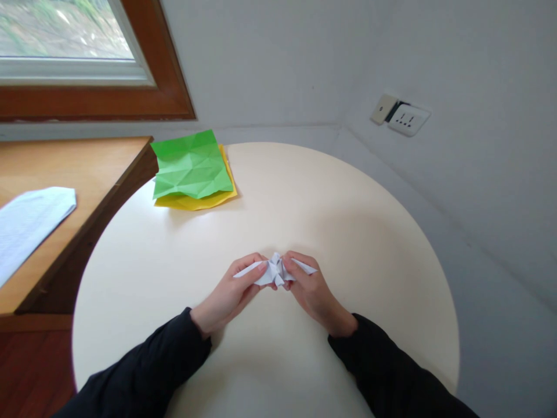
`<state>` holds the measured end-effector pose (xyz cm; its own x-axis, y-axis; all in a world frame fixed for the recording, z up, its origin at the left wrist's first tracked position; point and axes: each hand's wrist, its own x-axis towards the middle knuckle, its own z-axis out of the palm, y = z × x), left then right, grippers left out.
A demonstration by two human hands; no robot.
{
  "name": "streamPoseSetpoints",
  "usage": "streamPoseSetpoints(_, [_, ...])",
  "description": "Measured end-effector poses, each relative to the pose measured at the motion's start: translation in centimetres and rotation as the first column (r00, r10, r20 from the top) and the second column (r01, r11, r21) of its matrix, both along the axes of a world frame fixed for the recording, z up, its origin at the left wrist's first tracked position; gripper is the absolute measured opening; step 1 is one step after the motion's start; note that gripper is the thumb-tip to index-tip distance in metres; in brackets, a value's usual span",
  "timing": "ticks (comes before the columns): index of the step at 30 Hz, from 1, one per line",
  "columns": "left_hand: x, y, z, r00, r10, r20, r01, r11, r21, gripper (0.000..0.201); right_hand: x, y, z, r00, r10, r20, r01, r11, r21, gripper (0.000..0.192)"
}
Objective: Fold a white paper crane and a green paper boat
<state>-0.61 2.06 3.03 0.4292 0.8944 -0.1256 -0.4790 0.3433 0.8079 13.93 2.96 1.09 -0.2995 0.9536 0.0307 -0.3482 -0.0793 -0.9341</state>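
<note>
Your black sleeves (148, 363) lie nearest, one at each lower side. Between your hands, just above the near-middle part of the desk (348, 220), is the folded paper (275, 269), white, with a crumpled-looking centre and a flat pointed flap on either side. Your left hand (228, 290) pinches its left flap, thumb on top; your right hand (315, 290) grips the right one likewise. Farther back, at the desk's far left edge, a creased green sheet (191, 162) lies over a yellow sheet (198, 203). Beyond to the left, a pale sheet (35, 223) rests on a wooden side table (96, 165), below the window (65, 29). A socket (409, 120) sits on the right wall (491, 174).
</note>
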Motion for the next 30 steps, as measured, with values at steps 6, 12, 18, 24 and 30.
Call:
streamPoseSetpoints(6, [-0.1, 0.5, -0.5, 0.993, 0.102, -0.055, -0.104, 0.994, -0.027, 0.027, 0.3, 0.4, -0.8, 0.996, -0.084, 0.042, 0.082, 0.996, 0.048, 0.037])
streamPoseSetpoints(12, [-0.3, 0.9, -1.2, 0.974, 0.205, -0.093, -0.210, 0.977, -0.041, 0.029, 0.4, 0.8, -1.1, 0.991, -0.134, 0.027, 0.133, 0.991, 0.035, 0.038])
streamPoseSetpoints(18, [-0.5, 1.1, -1.4, 0.946, 0.287, -0.153, -0.297, 0.954, -0.042, 0.034, 0.5, 0.9, -1.4, 0.986, -0.156, 0.050, 0.153, 0.987, 0.054, 0.037])
streamPoseSetpoints(24, [-0.5, 1.3, -1.4, 0.943, 0.300, -0.144, -0.305, 0.952, -0.012, 0.036, 0.7, 1.1, -1.6, 0.977, -0.194, 0.089, 0.191, 0.981, 0.046, 0.036])
streamPoseSetpoints(30, [-0.5, 1.4, -1.2, 0.941, 0.306, -0.142, -0.310, 0.951, -0.008, 0.039, 0.7, 1.3, -1.7, 0.974, -0.209, 0.092, 0.206, 0.978, 0.038, 0.036])
